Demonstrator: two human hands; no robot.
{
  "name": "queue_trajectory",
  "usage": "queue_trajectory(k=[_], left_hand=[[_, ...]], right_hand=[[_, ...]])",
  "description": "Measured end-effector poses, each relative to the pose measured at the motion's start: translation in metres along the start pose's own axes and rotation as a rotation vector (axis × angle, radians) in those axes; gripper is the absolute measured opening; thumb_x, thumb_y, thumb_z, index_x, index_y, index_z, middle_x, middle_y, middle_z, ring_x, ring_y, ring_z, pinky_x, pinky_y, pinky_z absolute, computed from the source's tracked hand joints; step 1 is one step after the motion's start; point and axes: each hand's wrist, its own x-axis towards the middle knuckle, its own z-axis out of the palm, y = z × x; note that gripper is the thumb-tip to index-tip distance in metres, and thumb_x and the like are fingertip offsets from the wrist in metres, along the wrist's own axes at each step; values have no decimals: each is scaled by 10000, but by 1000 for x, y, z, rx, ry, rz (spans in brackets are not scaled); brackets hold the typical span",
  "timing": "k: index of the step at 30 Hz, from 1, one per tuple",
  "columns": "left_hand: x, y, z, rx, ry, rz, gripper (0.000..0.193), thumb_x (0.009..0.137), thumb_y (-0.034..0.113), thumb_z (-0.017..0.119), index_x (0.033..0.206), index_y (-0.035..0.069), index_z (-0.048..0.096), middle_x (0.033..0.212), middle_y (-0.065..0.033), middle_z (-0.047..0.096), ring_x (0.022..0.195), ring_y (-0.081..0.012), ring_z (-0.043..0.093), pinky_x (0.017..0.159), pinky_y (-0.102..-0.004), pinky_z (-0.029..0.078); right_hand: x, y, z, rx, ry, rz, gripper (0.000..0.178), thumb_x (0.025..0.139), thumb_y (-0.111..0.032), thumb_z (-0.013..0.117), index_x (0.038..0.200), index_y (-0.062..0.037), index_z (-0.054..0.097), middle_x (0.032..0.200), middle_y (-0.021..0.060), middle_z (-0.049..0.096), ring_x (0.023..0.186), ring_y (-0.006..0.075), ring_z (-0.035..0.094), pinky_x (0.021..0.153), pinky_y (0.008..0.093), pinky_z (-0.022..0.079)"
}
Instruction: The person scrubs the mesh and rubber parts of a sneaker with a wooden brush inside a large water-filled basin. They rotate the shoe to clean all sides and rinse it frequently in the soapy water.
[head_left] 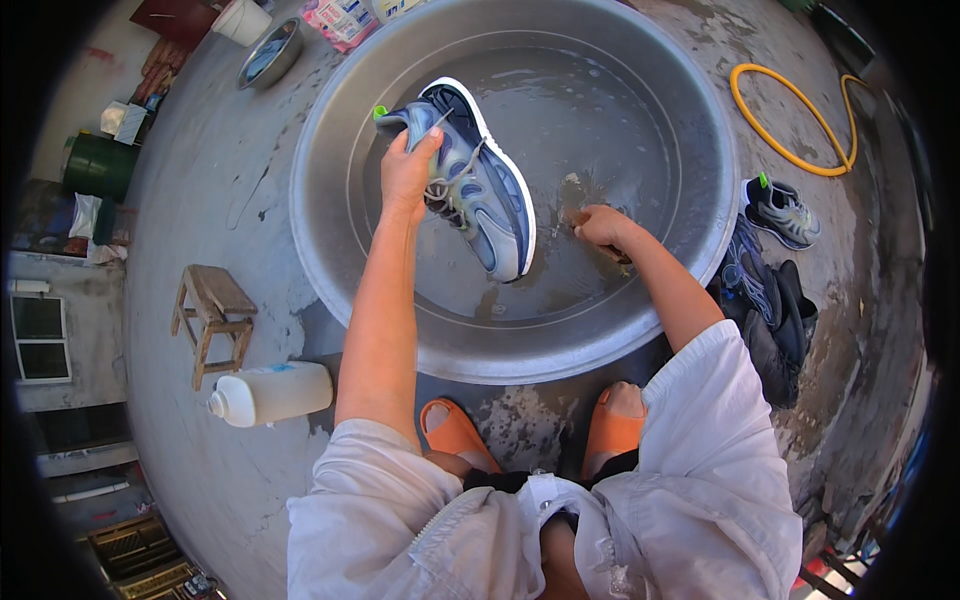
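My left hand [406,172] grips a grey-blue sneaker [468,185] by its heel and collar, holding it over a large round metal basin [335,210]. The shoe is tilted, its white sole edge facing right, its toe pointing toward me and its grey laces hanging loose. Murky water [560,110] lies in the basin. At the water's surface, right of the sneaker, my right hand [605,228] is closed with its fingertips partly under. Whatever it holds, if anything, is hidden by the cloudy water.
Beyond the basin's right rim stand another sneaker [783,212] and a heap of dark shoes [770,310]. A yellow hose [800,165] loops behind them. To the left are a wooden stool [215,300], a white jug [275,393] lying on its side and a small metal bowl [270,55].
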Motion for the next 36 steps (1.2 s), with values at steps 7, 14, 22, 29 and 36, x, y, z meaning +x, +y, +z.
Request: queue_trajectory(k=[7,14,22,29,36], left_hand=[[-6,4,-4,12,-41,-11,303,786,131,655,1052,5,586,926,-57,619,820,-135,583,719,-272,466],[-23,0,13,-192,-186,-126,278,816,126,655,1057,2,594,914,-46,631,772,-128,609,670,-263,502],[-10,7,-1,-338,-178,-85,236,823,76,586,1042,-11,595,873,-56,636,745,-139,628,694,-274,528],[-25,5,30,-416,-290,-136,266,825,81,567,1074,-13,583,935,-81,634,793,-157,631,711,-289,531],[-19,15,9,-458,-345,-139,300,825,88,534,1103,-22,557,977,-114,630,848,-195,638,765,-310,527]], right_hand=[[-146,-83,-15,456,392,-434,518,916,-323,411,1390,-135,319,1232,186,518,1107,319,522,936,378,393],[-149,-109,17,223,534,-562,494,917,-320,418,1378,-162,340,1118,222,581,1034,385,549,912,425,409],[-166,-99,20,186,550,-803,479,919,-311,433,1373,-180,356,1065,215,607,992,383,576,876,436,435],[-144,-129,-26,219,650,-603,468,914,-310,441,1364,-201,372,993,201,630,918,358,606,817,421,464],[-169,-96,18,157,549,-857,461,914,-297,467,1359,-213,377,1048,182,620,933,355,603,824,430,464]])
